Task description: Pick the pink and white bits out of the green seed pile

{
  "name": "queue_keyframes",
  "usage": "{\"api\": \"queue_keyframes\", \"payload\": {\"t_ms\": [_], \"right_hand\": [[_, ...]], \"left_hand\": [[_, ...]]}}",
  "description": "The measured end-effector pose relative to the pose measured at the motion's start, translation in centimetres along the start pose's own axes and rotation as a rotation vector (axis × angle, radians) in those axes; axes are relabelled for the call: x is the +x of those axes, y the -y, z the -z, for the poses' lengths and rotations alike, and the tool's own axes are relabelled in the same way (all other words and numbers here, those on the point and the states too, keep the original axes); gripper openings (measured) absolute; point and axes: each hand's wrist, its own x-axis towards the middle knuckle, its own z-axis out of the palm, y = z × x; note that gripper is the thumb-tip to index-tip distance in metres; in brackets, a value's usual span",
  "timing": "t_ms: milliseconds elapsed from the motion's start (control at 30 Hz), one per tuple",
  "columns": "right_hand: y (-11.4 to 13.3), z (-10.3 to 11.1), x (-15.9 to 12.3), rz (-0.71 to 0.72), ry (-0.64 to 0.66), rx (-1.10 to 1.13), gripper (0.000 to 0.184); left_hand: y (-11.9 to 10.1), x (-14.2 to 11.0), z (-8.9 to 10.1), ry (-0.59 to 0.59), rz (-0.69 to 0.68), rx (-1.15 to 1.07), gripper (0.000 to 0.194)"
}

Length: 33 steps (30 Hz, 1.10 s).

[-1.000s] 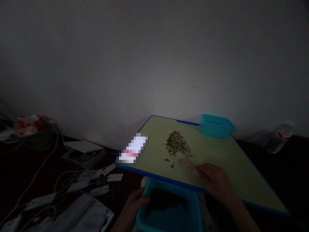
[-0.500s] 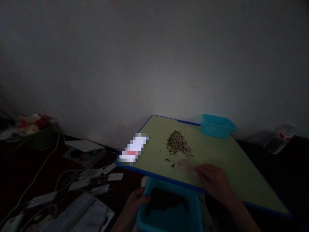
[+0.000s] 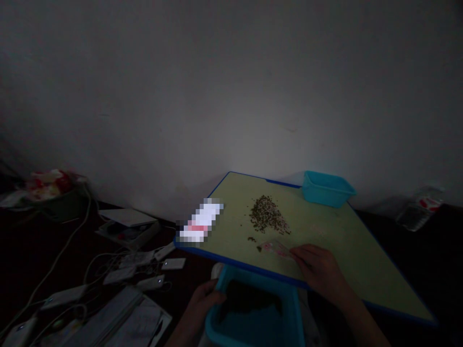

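Note:
My right hand (image 3: 316, 266) pinches one end of a flat, clear card with pink print (image 3: 275, 249) just above the table top. The card's far end is beside a small clump of dark grains (image 3: 259, 249). Beyond it lies a spread pile of small brown and pale grains (image 3: 268, 214). My left hand (image 3: 204, 300) grips the left rim of a blue plastic bin (image 3: 255, 332) below the table's front edge. Dark material (image 3: 249, 301) covers part of the bin's floor; its kind is too dim to make out.
The pale table (image 3: 361, 270) has a blue edge. A second blue bin (image 3: 327, 189) stands at its back right, and a blurred-out bright screen (image 3: 200, 224) lies at its left. Cables, white devices (image 3: 173, 263) and papers cover the floor at left. A clear bottle (image 3: 419, 209) lies at right.
My right hand has shifted slightly left with the card, whose tip is now closer to the small clump. My left hand and the bin have stayed in place.

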Motion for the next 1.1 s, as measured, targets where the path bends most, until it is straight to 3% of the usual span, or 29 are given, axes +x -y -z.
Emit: {"api": "queue_keyframes", "payload": {"t_ms": [567, 667, 800, 967, 1100], "right_hand": [[-0.5, 0.2, 0.8, 0.033, 0.005, 0.024, 0.023], [-0.3, 0.4, 0.6, 0.03, 0.009, 0.03, 0.023], [-0.1, 0.5, 0.7, 0.027, 0.026, 0.037, 0.024], [0.6, 0.5, 0.7, 0.037, 0.025, 0.044, 0.024], [1.4, 0.6, 0.8, -0.001, 0.035, 0.095, 0.023]], "left_hand": [[0.4, 0.2, 0.2, 0.042, -0.016, -0.016, 0.025], [-0.3, -0.3, -0.3, 0.005, 0.007, -0.03, 0.024], [-1.0, -1.0, -0.8, 0.039, -0.032, -0.024, 0.02], [-0.9, -1.5, -0.8, -0.005, -0.049, -0.019, 0.022], [-0.8, -1.5, -0.8, 0.031, -0.041, -0.035, 0.022]]}}
